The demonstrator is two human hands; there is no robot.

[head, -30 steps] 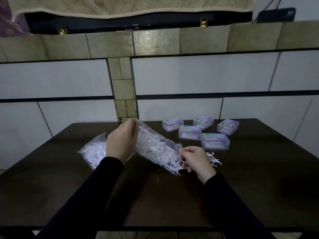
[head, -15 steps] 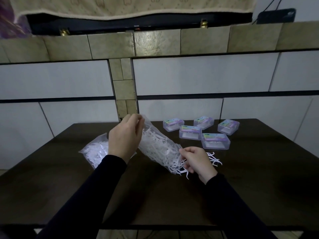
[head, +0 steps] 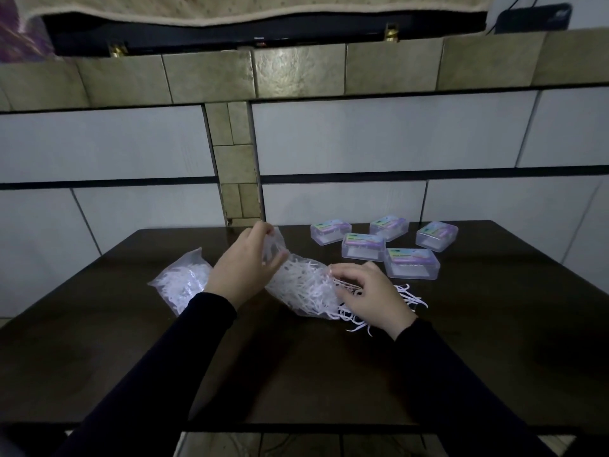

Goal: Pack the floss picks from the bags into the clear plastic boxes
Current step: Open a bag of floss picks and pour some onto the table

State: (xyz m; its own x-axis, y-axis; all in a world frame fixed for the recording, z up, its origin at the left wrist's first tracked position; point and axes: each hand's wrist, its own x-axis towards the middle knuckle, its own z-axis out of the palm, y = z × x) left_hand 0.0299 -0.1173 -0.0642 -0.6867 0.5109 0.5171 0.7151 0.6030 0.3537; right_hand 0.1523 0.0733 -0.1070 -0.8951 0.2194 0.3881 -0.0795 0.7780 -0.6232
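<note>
Since a moment ago my right hand (head: 372,296) has moved up into the mouth of the tilted clear plastic bag of white floss picks (head: 306,288), fingers curled among them.

My left hand (head: 245,268) pinches that bag's raised end. Loose white picks (head: 410,296) lie just right of the bag on the dark worktop (head: 494,341); a second full bag (head: 183,282) sits left of it. Beyond, five clear lidded boxes (head: 412,262) look closed, so packing seems barely begun.
</note>
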